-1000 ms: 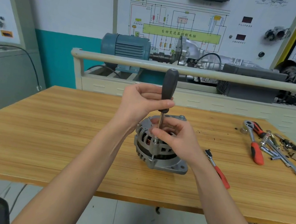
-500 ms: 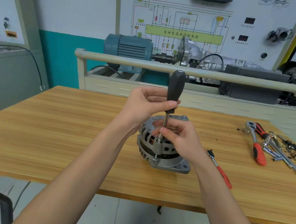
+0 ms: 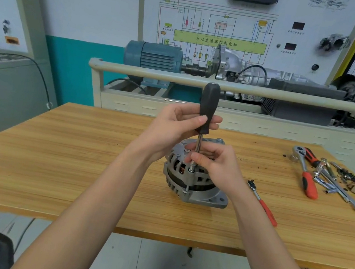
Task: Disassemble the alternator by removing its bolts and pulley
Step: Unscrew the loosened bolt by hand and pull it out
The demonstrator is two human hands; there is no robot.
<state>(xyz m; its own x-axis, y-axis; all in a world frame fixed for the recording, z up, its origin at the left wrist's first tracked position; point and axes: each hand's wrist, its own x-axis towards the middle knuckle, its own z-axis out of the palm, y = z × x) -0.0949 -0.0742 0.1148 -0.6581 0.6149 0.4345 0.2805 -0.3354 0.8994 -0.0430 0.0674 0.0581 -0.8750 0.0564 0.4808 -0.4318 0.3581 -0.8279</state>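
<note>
A grey alternator (image 3: 197,183) stands on the wooden table (image 3: 76,160) near its middle. A black-handled nut driver (image 3: 208,109) stands upright on it, its tip on a bolt (image 3: 190,171) at the housing's near left edge. My left hand (image 3: 172,129) grips the lower part of the black handle. My right hand (image 3: 216,163) pinches the metal shaft just above the bolt and rests on the alternator's top. The alternator's top face is mostly hidden by my hands.
A small red-handled ratchet (image 3: 263,202) lies just right of the alternator. Further right lie a larger red ratchet (image 3: 304,171), several chrome tools (image 3: 336,188) and small loose parts. A rail (image 3: 270,94) and a motor test bench stand behind the table.
The driver stays upright on the same bolt. My left hand's fingers have shifted round the handle, and my right fingers stay on the shaft. The alternator has not moved on the table.
</note>
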